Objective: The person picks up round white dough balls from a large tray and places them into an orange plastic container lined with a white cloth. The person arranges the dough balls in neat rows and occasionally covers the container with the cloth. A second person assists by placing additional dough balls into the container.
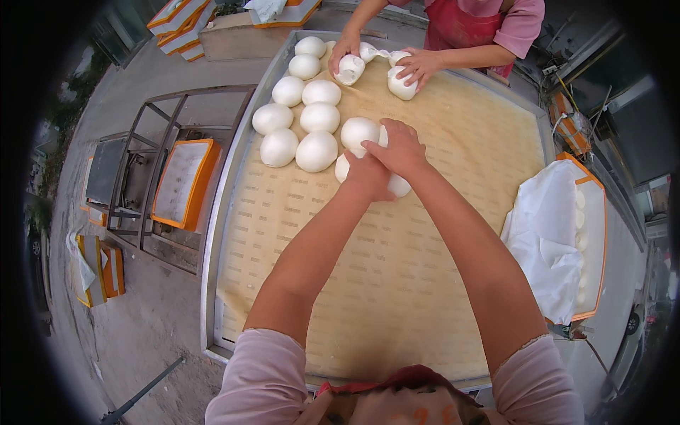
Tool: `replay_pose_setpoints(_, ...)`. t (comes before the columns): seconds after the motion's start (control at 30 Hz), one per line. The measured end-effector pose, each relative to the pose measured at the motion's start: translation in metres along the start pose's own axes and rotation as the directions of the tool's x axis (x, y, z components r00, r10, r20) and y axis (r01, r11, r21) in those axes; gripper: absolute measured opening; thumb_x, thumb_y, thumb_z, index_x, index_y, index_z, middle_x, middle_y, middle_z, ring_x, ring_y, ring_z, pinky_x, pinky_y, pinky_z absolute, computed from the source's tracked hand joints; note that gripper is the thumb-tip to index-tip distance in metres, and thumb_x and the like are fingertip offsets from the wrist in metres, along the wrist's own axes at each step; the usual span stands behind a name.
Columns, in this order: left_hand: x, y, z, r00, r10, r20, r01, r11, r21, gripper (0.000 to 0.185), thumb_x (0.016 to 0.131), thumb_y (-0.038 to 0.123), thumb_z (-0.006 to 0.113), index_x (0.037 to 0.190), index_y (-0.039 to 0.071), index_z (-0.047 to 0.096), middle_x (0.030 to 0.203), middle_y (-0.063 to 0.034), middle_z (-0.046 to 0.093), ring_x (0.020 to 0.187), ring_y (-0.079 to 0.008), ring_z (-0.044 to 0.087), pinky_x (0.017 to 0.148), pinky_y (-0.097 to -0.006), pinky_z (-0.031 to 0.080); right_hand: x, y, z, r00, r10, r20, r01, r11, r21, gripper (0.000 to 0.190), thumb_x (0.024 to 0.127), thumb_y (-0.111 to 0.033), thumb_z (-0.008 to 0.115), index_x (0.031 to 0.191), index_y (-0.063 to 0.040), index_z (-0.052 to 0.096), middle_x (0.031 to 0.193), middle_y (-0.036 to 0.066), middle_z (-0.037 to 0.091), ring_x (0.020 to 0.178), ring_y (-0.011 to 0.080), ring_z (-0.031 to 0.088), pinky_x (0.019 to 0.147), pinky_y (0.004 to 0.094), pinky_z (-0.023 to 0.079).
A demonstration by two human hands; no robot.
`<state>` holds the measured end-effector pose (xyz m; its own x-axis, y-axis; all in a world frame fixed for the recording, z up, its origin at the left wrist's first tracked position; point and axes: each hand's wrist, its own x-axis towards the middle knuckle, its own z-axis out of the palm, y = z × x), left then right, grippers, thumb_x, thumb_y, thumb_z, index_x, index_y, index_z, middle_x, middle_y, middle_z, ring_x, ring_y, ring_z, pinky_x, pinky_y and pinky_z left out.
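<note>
Several smooth white dough balls (pixel 320 117) sit grouped at the table's far left. Just right of them, my left hand (pixel 370 178) is curled around white dough, with a dough piece (pixel 399 186) showing beside its palm and another lump (pixel 342 168) past its fingers. My right hand (pixel 399 146) lies slightly farther out, its fingers wrapped over a dough lump (pixel 383 136). One round dough ball (pixel 359 133) rests between the fingers of both hands. My hands nearly touch and hide much of the dough beneath.
The table has a raised metal rim (pixel 212 255) and a beige patterned sheet (pixel 361 297). Opposite, a co-worker's two hands (pixel 346 48) grip dough pieces (pixel 402 83). A foam box (pixel 592 244) under white cloth (pixel 547 244) stands right; a metal frame (pixel 175 101) with another foam box (pixel 186 180) stands left.
</note>
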<state>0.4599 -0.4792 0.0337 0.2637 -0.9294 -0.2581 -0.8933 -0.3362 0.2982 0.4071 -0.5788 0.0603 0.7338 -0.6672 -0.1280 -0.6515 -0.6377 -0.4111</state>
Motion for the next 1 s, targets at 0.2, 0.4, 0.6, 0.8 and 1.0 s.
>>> replay_pose_setpoints(0.2,0.021,0.006,0.022,0.964,0.066,-0.256,-0.079,0.996,-0.039,0.092,0.079,0.041,0.079,0.156,0.022,0.034,0.162,-0.009,0.03,0.147,-0.03,0.032,0.109,-0.07,0.031,0.051,-0.035,0.025,0.955,0.255,0.154,-0.227,0.957,-0.18,0.099,0.069,-0.06,0.08,0.15,-0.016,0.044,0.155,0.008,0.044,0.148,0.0335,0.03,0.101,0.0812,0.03)
replay_pose_setpoints(0.4,0.022,0.003,0.049,0.941,-0.061,-0.332,0.016,0.99,-0.137,0.071,0.083,0.028,0.074,0.147,0.019,0.045,0.146,-0.0104,0.044,0.135,-0.0285,0.044,0.111,-0.0667,0.024,0.077,-0.039,0.033,0.937,0.28,0.209,-0.235,0.947,-0.219,0.09,0.069,-0.053,0.081,0.144,-0.012,0.051,0.143,0.006,0.055,0.136,0.0295,0.046,0.105,0.0696,0.037)
replay_pose_setpoints(0.6,-0.04,-0.002,0.084,0.643,0.158,-0.749,-0.248,0.969,-0.009,0.055,0.067,0.017,0.081,0.119,0.025,0.066,0.111,-0.0027,0.058,0.111,-0.022,0.057,0.101,-0.0732,0.029,0.128,0.052,-0.006,0.871,0.154,0.466,-0.423,0.718,0.553,0.074,0.079,-0.043,0.08,0.141,-0.013,0.053,0.129,0.006,0.065,0.121,0.0261,0.061,0.099,0.0515,0.051)
replay_pose_setpoints(0.8,-0.074,-0.05,0.06,0.585,-0.047,-0.81,-0.437,0.823,-0.364,0.092,0.059,0.012,0.09,0.142,0.019,0.051,0.13,-0.009,0.056,0.12,-0.0289,0.057,0.114,-0.0567,0.032,0.005,0.126,-0.045,0.995,0.023,0.097,-0.097,-0.008,0.995,0.074,0.083,-0.044,0.079,0.144,-0.013,0.051,0.139,0.009,0.059,0.133,0.0307,0.053,0.108,0.0522,0.045)
replay_pose_setpoints(1.0,-0.124,-0.01,0.032,0.879,-0.365,-0.307,-0.429,-0.324,-0.843,0.08,0.097,0.055,0.056,0.157,0.013,0.026,0.15,-0.0145,0.044,0.13,-0.0317,0.053,0.107,-0.0491,0.049,-0.162,0.197,-0.066,0.978,0.091,-0.188,0.209,-0.454,0.866,0.085,0.077,-0.048,0.081,0.148,-0.016,0.047,0.146,0.011,0.054,0.14,0.0387,0.045,0.117,0.0586,0.036)
